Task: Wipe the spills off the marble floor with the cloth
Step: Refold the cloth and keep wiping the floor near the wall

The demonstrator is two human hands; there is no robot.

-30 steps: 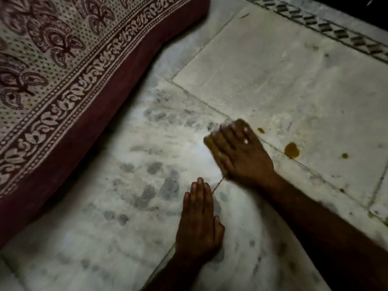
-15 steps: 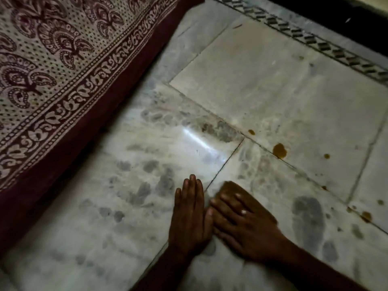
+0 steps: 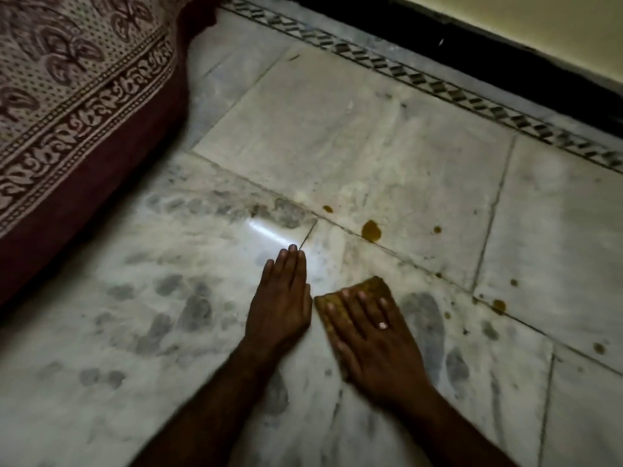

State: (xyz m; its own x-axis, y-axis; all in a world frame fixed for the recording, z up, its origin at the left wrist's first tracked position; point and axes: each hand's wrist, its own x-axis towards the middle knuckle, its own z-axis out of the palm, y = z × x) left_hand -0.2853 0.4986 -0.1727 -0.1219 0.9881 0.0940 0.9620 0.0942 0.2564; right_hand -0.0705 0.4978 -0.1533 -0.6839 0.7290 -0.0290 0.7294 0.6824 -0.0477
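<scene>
Drawn back from the spills [image 3: 371, 230], right grip [image 3: 377, 345] presses the cloth [image 3: 367, 286] under straight fingers [image 3: 365, 310], beside the flat left grip [image 3: 279, 305].

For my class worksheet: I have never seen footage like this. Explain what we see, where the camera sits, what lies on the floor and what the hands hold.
No machine here: these are a person's two bare hands, filmed by a wide-angle camera worn on the head, looking down. The left hand lies flat on the marble floor. The right hand, wearing a ring, presses a brownish cloth flat onto the floor. Beyond it, brown spills dot the tiles, not yet wiped. A patterned fabric lies at the left.
</scene>
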